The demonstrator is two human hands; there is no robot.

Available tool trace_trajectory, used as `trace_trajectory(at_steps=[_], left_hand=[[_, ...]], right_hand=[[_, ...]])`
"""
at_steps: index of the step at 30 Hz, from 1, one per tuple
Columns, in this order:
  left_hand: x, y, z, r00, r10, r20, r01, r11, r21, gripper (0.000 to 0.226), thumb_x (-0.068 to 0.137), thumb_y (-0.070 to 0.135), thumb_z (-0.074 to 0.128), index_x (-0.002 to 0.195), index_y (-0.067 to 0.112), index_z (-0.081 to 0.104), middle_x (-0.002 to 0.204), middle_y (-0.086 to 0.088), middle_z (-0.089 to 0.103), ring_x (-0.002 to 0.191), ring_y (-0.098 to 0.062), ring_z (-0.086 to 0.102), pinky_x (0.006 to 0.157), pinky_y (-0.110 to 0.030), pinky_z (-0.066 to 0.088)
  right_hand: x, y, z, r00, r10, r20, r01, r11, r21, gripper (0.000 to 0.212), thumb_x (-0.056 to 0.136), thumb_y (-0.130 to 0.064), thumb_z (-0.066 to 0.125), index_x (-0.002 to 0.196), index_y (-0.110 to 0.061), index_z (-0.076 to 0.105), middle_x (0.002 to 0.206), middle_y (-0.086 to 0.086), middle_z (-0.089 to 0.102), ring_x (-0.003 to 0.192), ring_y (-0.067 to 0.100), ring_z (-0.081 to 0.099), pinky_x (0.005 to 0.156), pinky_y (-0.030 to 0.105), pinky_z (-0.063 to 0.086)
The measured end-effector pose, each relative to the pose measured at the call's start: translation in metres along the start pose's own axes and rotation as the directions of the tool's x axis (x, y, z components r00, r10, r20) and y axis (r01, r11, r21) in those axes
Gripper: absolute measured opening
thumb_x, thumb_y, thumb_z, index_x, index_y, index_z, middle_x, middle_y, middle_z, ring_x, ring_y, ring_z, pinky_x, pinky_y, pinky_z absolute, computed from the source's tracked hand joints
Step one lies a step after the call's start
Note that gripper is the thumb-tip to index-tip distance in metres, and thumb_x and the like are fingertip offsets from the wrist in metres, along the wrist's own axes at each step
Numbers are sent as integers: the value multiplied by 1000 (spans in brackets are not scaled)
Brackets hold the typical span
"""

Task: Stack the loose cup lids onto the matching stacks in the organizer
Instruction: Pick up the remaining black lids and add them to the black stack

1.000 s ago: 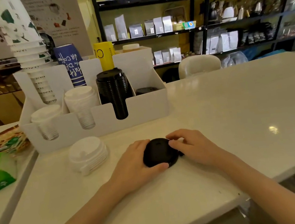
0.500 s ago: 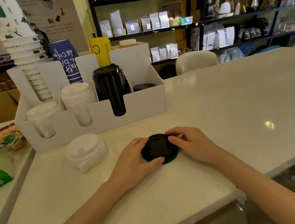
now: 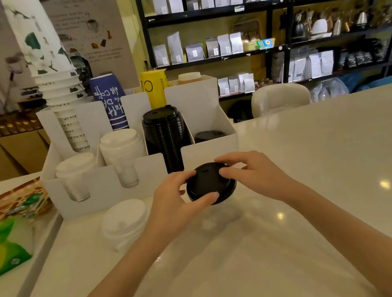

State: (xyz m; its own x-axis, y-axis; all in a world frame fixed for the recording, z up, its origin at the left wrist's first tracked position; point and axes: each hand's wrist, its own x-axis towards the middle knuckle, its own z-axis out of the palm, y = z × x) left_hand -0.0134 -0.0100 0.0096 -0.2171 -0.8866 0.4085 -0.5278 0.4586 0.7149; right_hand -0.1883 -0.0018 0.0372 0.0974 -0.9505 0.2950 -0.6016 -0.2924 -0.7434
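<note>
Head view: both hands hold one black lid, or a short stack of them; I cannot tell which. The left hand pinches its near-left rim, thumb in front and fingers behind. The right hand clasps the far-right rim with fingertips on the dome. The lid appears lifted just clear of the table, dome up and level, with a faint shadow beneath.

The organizer stands directly beyond the hands. Its tall black stack rises just behind and slightly left of the held lid, and a low black stack sits in the rightmost compartment, just behind and slightly right. Both lie close ahead, so the coming move is likely a short lift up and forward; which stack matches in size I cannot tell.

A loose white pile waits on the table just left of the left hand, in front of the white stacks.
</note>
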Motion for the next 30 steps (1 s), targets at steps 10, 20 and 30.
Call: trace_trajectory(at_steps=[10, 20, 30], left_hand=[[67, 19, -46, 974, 7, -228, -26, 996, -81, 45, 63, 33, 76, 104, 21, 61, 104, 2, 62, 100, -14, 58, 83, -26, 52], [114, 29, -63, 900, 47, -434, -112, 986, -125, 46, 61, 34, 77, 102, 19, 63, 96, 6, 64, 89, 0, 59, 71, -4, 47], [145, 8, -59, 851, -20, -525, -99, 975, -199, 45, 64, 35, 75, 105, 19, 62, 106, 0, 66, 102, -14, 61, 85, -29, 54]], right_hand=[[86, -30, -6, 990, -126, -62, 134, 979, 151, 31, 87, -21, 50, 117, -21, 59, 102, -2, 63, 93, 7, 56, 80, 14, 43], [148, -44, -6, 954, -140, -264, 235, 898, 373, 26, 82, -19, 59, 108, -18, 63, 93, -10, 64, 89, 0, 59, 67, 0, 45], [181, -46, 3, 947, -151, -284, 271, 851, 450, 22, 85, -22, 53, 103, -16, 65, 94, -6, 65, 89, 1, 58, 75, 9, 47]])
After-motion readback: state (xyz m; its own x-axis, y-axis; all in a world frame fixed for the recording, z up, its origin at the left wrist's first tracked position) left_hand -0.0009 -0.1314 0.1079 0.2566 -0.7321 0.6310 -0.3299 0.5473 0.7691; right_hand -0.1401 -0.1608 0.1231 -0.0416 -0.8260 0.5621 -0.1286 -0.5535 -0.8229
